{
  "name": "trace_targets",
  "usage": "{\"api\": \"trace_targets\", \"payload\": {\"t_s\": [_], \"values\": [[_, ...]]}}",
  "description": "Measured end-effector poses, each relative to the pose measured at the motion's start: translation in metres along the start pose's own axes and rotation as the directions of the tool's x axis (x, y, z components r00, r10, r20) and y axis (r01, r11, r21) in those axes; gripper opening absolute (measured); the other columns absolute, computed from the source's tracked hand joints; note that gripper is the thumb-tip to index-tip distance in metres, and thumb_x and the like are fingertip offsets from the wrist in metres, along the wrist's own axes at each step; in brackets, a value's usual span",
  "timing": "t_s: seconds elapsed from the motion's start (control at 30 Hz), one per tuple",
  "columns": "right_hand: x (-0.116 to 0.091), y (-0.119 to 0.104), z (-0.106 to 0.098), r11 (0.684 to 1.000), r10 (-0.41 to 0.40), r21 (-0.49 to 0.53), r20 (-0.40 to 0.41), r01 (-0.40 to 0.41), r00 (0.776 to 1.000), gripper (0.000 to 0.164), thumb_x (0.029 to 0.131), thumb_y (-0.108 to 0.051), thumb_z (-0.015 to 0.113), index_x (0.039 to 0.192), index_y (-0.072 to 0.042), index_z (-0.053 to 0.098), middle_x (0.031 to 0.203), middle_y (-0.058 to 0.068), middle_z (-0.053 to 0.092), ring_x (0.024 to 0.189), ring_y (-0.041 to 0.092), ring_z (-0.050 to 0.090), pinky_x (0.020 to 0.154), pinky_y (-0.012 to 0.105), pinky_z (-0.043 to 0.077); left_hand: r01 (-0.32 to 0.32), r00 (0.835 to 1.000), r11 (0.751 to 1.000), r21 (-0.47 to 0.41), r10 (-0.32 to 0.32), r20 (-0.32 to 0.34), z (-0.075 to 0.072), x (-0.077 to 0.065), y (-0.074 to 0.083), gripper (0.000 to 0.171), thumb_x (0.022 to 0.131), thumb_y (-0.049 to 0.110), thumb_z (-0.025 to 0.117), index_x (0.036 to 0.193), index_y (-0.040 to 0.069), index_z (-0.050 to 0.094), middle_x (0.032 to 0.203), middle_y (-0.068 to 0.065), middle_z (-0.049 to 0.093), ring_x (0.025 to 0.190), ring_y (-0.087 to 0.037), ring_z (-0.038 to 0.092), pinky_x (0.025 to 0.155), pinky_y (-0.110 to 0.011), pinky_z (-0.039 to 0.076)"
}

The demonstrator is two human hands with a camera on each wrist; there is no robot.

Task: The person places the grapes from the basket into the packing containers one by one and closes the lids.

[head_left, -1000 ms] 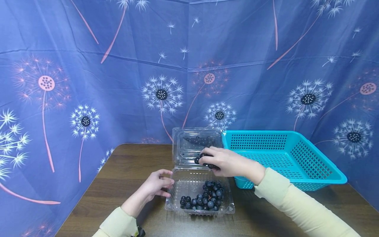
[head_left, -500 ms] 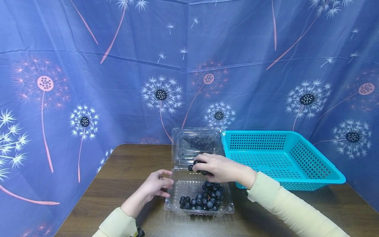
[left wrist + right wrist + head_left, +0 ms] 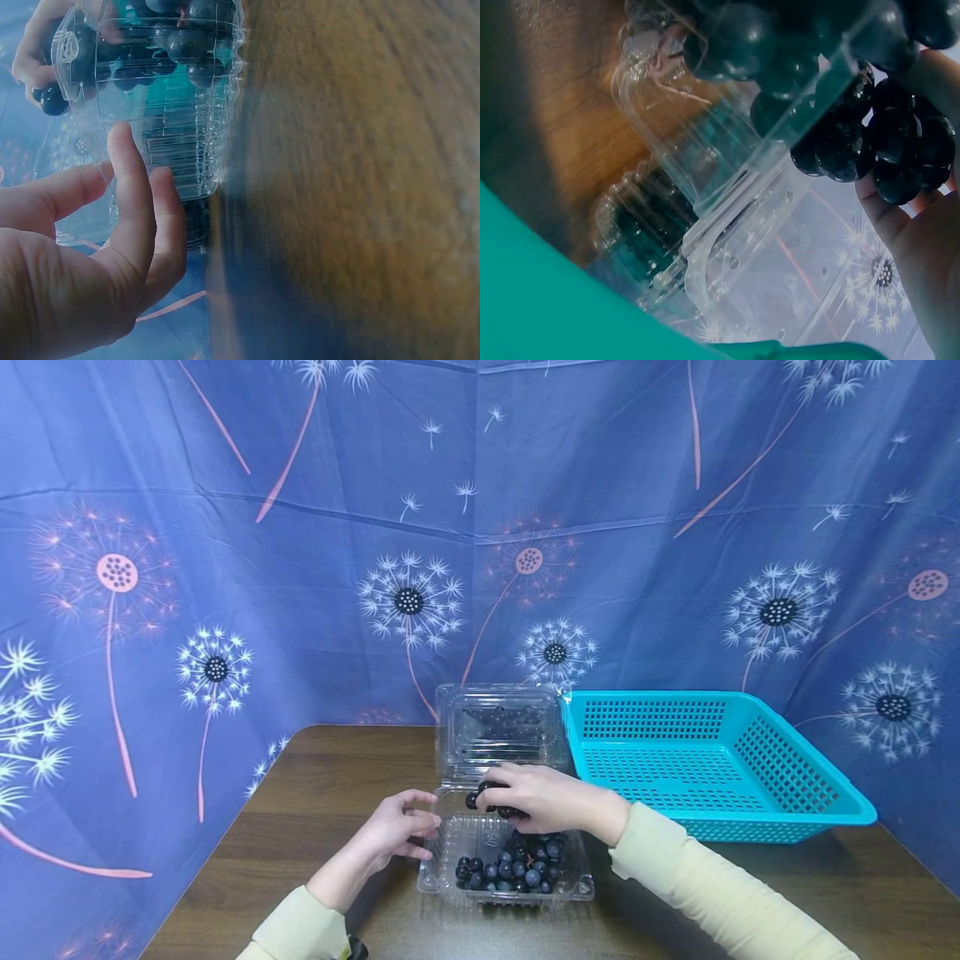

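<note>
In the head view my right hand [image 3: 551, 797] holds a bunch of dark grapes [image 3: 896, 139] above the clear plastic container [image 3: 457, 837]. The hand hangs over the container's back part, near the hinge, with the thumb side hard to see. Another bunch of dark grapes [image 3: 525, 870] lies inside, toward the front right. My left hand [image 3: 397, 831] is at the container's left wall; in the left wrist view its rim passes between the fingertips [image 3: 122, 146], which appear to pinch it lightly. The transparent lid [image 3: 498, 752] stands folded back behind the container.
A turquoise perforated basket [image 3: 797, 820] stands at the right, close beside the container. Something dark shows through the lid, seemingly in another clear box [image 3: 645, 217] behind it. The wooden table [image 3: 352, 760] ends at a blue dandelion-patterned cloth [image 3: 315, 635].
My right hand has moved left and toward me, lowering the held grapes from in front of the lid to over the container. The left hand has stayed in place.
</note>
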State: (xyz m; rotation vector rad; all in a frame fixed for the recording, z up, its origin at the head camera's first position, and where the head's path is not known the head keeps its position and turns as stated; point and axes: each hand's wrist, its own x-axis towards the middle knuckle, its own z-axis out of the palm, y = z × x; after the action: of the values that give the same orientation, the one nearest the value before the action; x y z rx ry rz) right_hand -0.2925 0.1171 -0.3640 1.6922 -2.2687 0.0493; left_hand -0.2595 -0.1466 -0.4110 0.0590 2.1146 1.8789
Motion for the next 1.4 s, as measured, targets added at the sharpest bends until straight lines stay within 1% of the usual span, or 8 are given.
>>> {"api": "trace_targets", "payload": {"t_s": [0.23, 0.3, 0.53, 0.8, 1.07, 1.23, 1.4], "values": [[0.002, -0.003, 0.006, 1.0, 0.0, -0.023, 0.031, 0.001, 1.0, 0.047, 0.075, -0.018, 0.077, 0.116, -0.027, 0.054, 0.115, -0.003, 0.055, 0.096, 0.011, 0.058, 0.077, 0.026, 0.054, 0.003, 1.0, 1.0, -0.003, -0.003, 0.001, 0.001, 0.0, 0.0, 0.046, 0.086, 0.004, 0.062, 0.127, -0.007, 0.044, 0.1, -0.019, 0.06, 0.081, -0.024, 0.061, 0.059, -0.037, 0.059], [0.003, -0.003, 0.007, 1.0, 0.002, -0.028, 0.041, -0.001, 0.999, 0.048, 0.076, -0.019, 0.076, 0.117, -0.028, 0.053, 0.115, -0.004, 0.055, 0.098, 0.011, 0.058, 0.078, 0.027, 0.053, 0.005, 1.0, 1.0, -0.004, -0.005, 0.001, 0.0, 0.001, 0.0, 0.046, 0.086, 0.004, 0.062, 0.127, -0.006, 0.045, 0.1, -0.019, 0.061, 0.081, -0.023, 0.061, 0.059, -0.037, 0.059], [0.005, -0.005, 0.011, 1.0, -0.007, 0.004, 0.056, 0.007, 0.998, 0.052, 0.077, -0.016, 0.077, 0.122, -0.028, 0.052, 0.118, -0.004, 0.055, 0.102, 0.011, 0.057, 0.083, 0.027, 0.053, 0.012, 1.0, 1.0, -0.001, -0.012, 0.001, -0.001, 0.001, -0.001, 0.044, 0.087, 0.004, 0.061, 0.127, -0.005, 0.045, 0.099, -0.02, 0.061, 0.081, -0.023, 0.06, 0.06, -0.037, 0.059], [0.008, -0.009, 0.015, 0.999, -0.018, 0.039, 0.104, 0.014, 0.994, 0.061, 0.077, -0.014, 0.077, 0.129, -0.029, 0.048, 0.124, -0.006, 0.052, 0.104, 0.009, 0.055, 0.089, 0.025, 0.05, 0.003, 1.0, 1.0, 0.006, -0.003, 0.006, -0.002, 0.002, -0.001, 0.043, 0.088, 0.004, 0.059, 0.127, -0.006, 0.044, 0.099, -0.02, 0.063, 0.08, -0.022, 0.061, 0.059, -0.037, 0.059], [0.013, -0.012, 0.018, 0.998, -0.061, -0.027, 0.121, 0.065, 0.991, 0.063, 0.076, -0.016, 0.077, 0.13, -0.029, 0.048, 0.127, -0.005, 0.052, 0.106, 0.01, 0.055, 0.089, 0.025, 0.051, 0.009, 1.0, 1.0, 0.009, -0.009, 0.008, -0.002, 0.002, -0.001, 0.044, 0.087, 0.005, 0.06, 0.127, -0.006, 0.045, 0.1, -0.021, 0.061, 0.081, -0.023, 0.06, 0.06, -0.038, 0.059], [0.016, -0.013, 0.02, 0.995, -0.084, -0.043, 0.121, 0.09, 0.989, 0.063, 0.077, -0.014, 0.076, 0.13, -0.032, 0.048, 0.129, -0.005, 0.052, 0.111, 0.01, 0.053, 0.093, 0.024, 0.049, 0.012, 1.0, 1.0, 0.004, -0.012, 0.004, -0.002, 0.002, 0.0, 0.043, 0.087, 0.005, 0.062, 0.126, -0.005, 0.046, 0.099, -0.019, 0.062, 0.08, -0.023, 0.06, 0.06, -0.037, 0.059], [0.019, -0.012, 0.024, 0.992, -0.105, -0.054, 0.137, 0.113, 0.985, 0.064, 0.077, -0.015, 0.076, 0.13, -0.033, 0.048, 0.131, -0.004, 0.051, 0.113, 0.013, 0.054, 0.094, 0.026, 0.049, 0.009, 1.0, 1.0, 0.005, -0.009, 0.012, -0.003, 0.002, 0.001, 0.044, 0.087, 0.006, 0.061, 0.126, -0.005, 0.045, 0.098, -0.018, 0.062, 0.08, -0.022, 0.061, 0.06, -0.036, 0.059]]}}
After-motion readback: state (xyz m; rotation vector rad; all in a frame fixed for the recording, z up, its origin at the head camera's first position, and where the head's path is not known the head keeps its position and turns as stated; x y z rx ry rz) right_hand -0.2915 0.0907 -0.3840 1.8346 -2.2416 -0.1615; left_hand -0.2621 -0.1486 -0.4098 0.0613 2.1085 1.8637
